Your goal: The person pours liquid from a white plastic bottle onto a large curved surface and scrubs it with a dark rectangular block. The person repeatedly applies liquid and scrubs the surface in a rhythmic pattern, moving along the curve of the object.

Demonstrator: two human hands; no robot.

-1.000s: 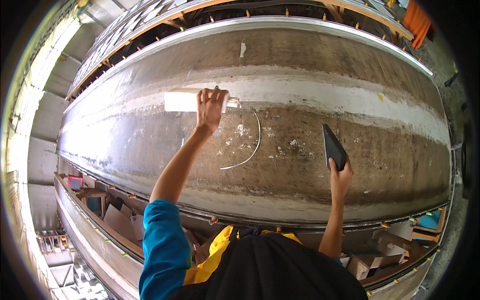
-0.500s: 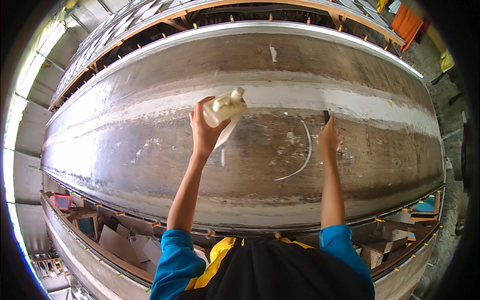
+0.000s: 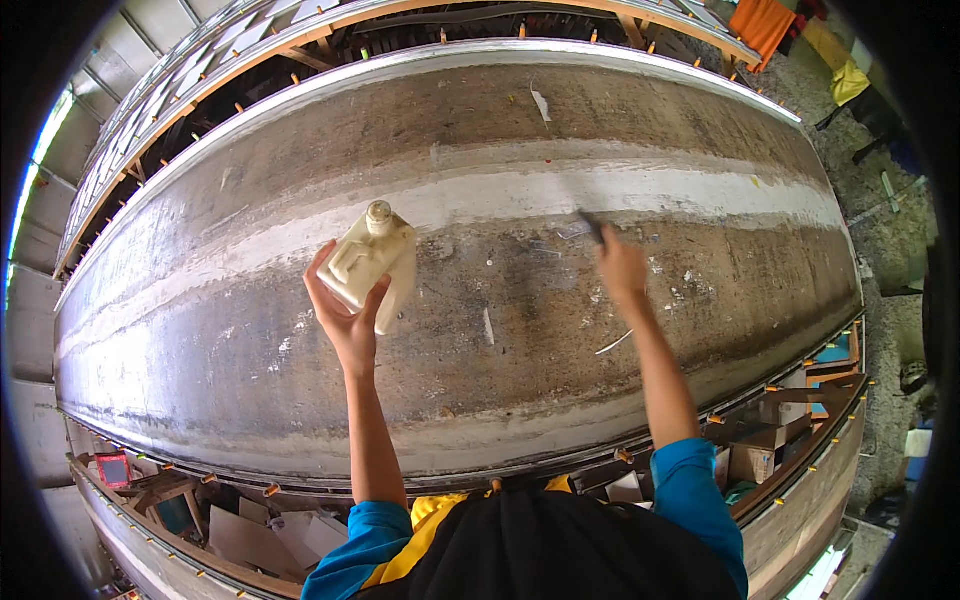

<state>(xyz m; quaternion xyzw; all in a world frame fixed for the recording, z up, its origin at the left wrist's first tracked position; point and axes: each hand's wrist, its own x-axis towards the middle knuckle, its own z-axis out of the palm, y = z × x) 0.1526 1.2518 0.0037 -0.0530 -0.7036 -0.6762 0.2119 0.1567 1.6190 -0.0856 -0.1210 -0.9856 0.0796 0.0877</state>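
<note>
My left hand (image 3: 345, 320) is closed round a cream plastic jug (image 3: 372, 262), fingers on its left side and thumb on its right. The jug is held above the long table (image 3: 450, 370), its neck pointing away from me. My right hand (image 3: 622, 268) grips a dark-handled tool (image 3: 592, 226) whose working end is smeared by motion, so its kind is unclear. It is over the near border of the white band (image 3: 690, 190) that runs along the table. A thin white strip (image 3: 614, 343) lies beside my right wrist, partly hidden by the arm.
Small white scraps (image 3: 488, 326) and another white piece (image 3: 541, 104) lie on the stained tabletop. A wooden-edged rack (image 3: 300, 48) runs along the far side. Cardboard and boxes (image 3: 752, 462) sit under the near edge. Orange cloth (image 3: 762, 28) hangs at the far right.
The view has shifted. My left hand has carried the jug left and turned it more upright in the picture. My right hand has moved left with the tool, nearer the jug.
</note>
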